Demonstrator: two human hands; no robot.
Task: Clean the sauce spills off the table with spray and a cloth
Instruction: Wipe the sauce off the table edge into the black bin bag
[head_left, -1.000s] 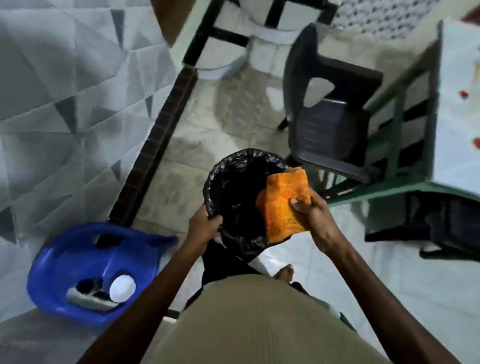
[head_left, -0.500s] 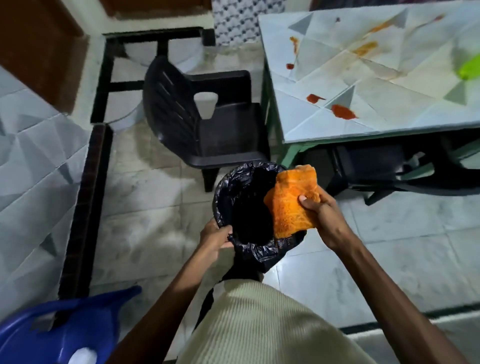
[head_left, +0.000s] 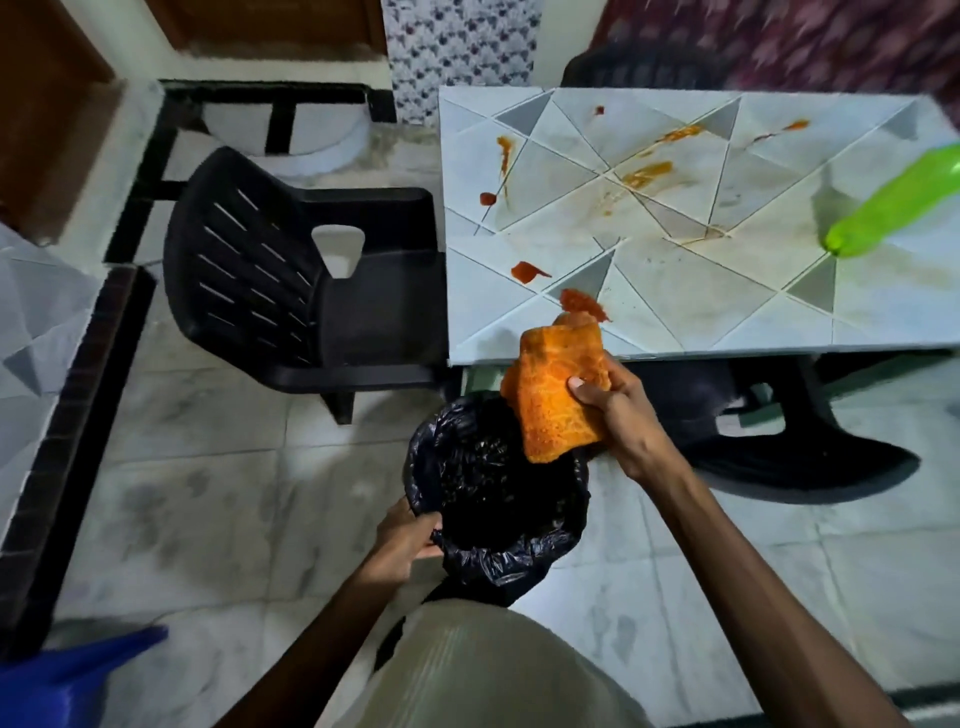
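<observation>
1. Right hand (head_left: 618, 410) is gripping the orange cloth (head_left: 556, 395), with the thumb pressing on its front face and the fingers curling behind it.
2. The orange cloth is hanging folded above the open mouth of the black bag (head_left: 498, 499); in this view its upper edge is overlapping the near edge of the table (head_left: 675, 291).
3. The left hand (head_left: 405, 540) is pinching the near rim of the black bag and holding the mouth open.
4. The black bag is hanging over the tiled floor (head_left: 208, 467), in front of the person's torso.
5. The table is standing just beyond the bag. Red and orange sauce spills (head_left: 582, 304) are lying across the left and middle of its top, the nearest one showing just above the cloth.
6. The green bottle (head_left: 893, 208) is sitting on the right part of the table top, well apart from the cloth. It is blurred, so upright or tilted cannot be told.
7. A black chair (head_left: 291, 280) is standing at the left end of the table.
</observation>
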